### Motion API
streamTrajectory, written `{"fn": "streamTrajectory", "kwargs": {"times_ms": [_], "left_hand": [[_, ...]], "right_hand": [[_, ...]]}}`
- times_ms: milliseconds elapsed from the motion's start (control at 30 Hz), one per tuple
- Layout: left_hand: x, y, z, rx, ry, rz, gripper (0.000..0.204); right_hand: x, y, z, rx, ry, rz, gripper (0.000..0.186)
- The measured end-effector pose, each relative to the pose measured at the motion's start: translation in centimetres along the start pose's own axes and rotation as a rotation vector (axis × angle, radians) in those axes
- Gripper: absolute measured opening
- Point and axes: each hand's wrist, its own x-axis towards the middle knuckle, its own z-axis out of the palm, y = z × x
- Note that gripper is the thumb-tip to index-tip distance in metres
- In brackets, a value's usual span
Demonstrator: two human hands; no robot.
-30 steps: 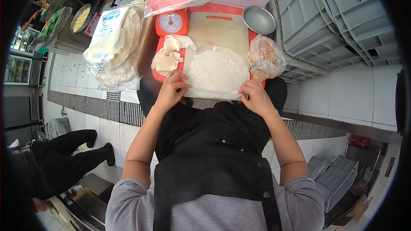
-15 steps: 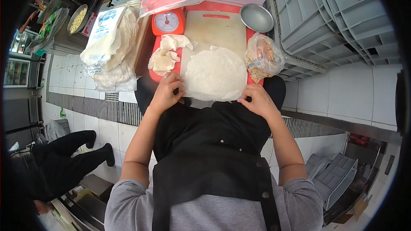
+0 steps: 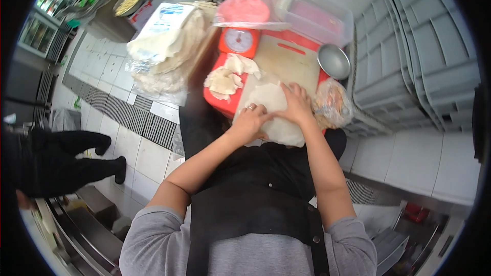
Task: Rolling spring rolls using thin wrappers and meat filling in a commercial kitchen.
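Note:
A pale, thin round sheet (image 3: 280,135) lies on the cream cutting board (image 3: 296,66) in front of me. My left hand (image 3: 253,122) rests on its lower left part, fingers bent and apart. My right hand (image 3: 296,102) reaches over its upper right part, fingers spread and touching it. Torn pale pieces (image 3: 225,84) lie on the red surface (image 3: 222,102) to the left. A bag of mottled orange-beige food (image 3: 332,99) sits beside my right hand.
Behind are an orange scale (image 3: 238,41), bagged pink rounds (image 3: 244,9), a plastic container (image 3: 319,18) and a steel bowl (image 3: 332,59). Stacked wrappers (image 3: 161,36) stand left, grey crates (image 3: 409,56) right. A person in dark trousers (image 3: 66,161) is at the left.
Both hands have moved inward from the sheet's near corners onto the sheet, the right one also upward. The view has swung, so the surroundings sit further right.

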Motion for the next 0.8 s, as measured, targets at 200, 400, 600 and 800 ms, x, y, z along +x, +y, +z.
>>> {"fn": "streamTrajectory", "kwargs": {"times_ms": [200, 400, 600, 800], "left_hand": [[-1.0, -2.6, 2.3, -0.167, 0.195, 0.022, 0.023], [2.6, -4.2, -1.4, -0.76, 0.677, -0.324, 0.018], [1.9, -9.8, -14.4, -0.894, 0.864, -0.289, 0.032], [-0.9, -23.6, -20.1, 0.126, 0.966, -0.459, 0.032]], "right_hand": [[-1.9, 0.3, 3.9, 0.252, -0.026, -0.187, 0.054], [1.3, -7.5, -0.2, 0.872, 0.006, -0.233, 0.05], [9.0, -12.3, -2.2, 0.626, 0.531, -0.469, 0.039], [10.5, -9.6, 4.6, 0.203, 0.135, -0.365, 0.059]]}}
